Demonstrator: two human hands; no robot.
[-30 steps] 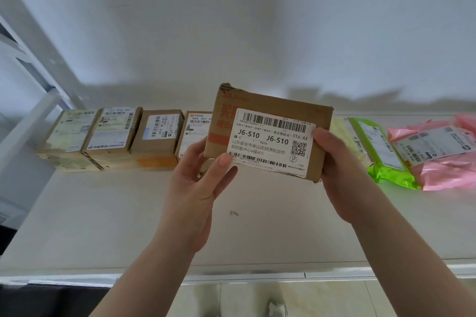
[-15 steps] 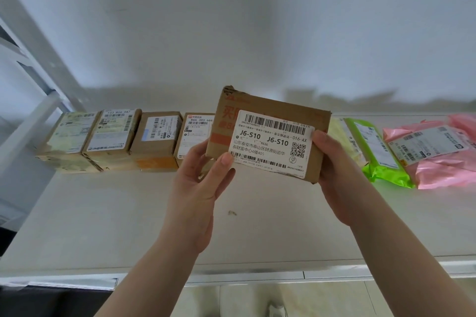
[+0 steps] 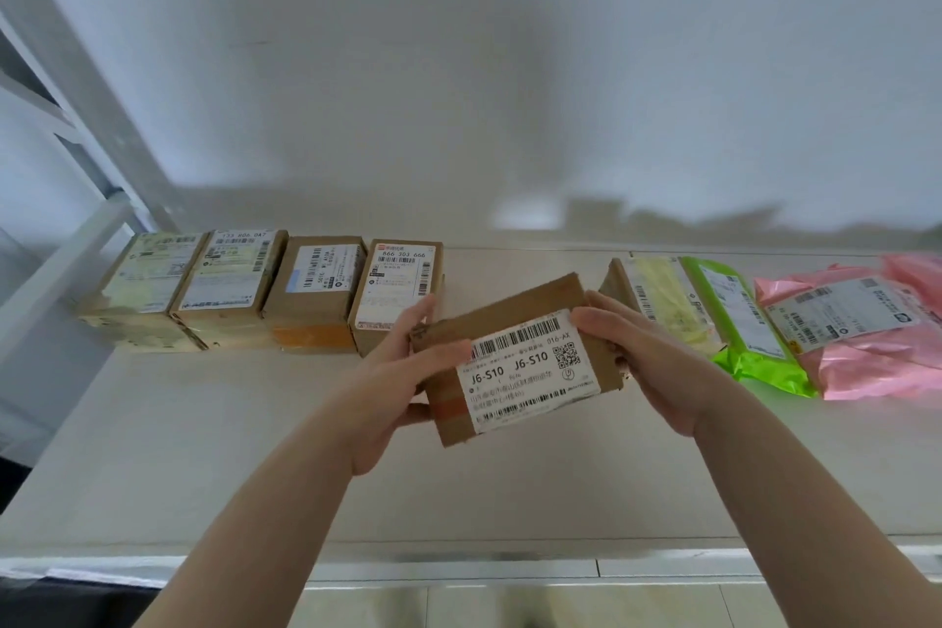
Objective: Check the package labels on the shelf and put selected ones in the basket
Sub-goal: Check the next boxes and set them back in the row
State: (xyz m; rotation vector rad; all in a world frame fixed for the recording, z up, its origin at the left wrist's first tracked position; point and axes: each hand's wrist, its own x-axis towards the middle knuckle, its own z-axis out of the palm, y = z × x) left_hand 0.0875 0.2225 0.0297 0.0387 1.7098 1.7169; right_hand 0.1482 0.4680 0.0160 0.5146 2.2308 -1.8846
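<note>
Both hands held one cardboard box (image 3: 515, 362) above the shelf (image 3: 204, 449): the left hand (image 3: 402, 393) gripped its left end, the right hand (image 3: 647, 367) curled round its right end. Its white label (image 3: 530, 372), tilted, read J6-S10. Other labelled boxes (image 3: 265, 291) and bags (image 3: 815, 326) lay behind.

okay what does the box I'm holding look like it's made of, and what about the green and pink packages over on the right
The box in your hands: brown corrugated cardboard by its look, matte, with frayed corners and a white paper label. The green package: probably a thin plastic mailer bag, since it is glossy and wrinkled. The pink package: likely the same plastic film, shiny and creased, also carrying a paper label.
</note>
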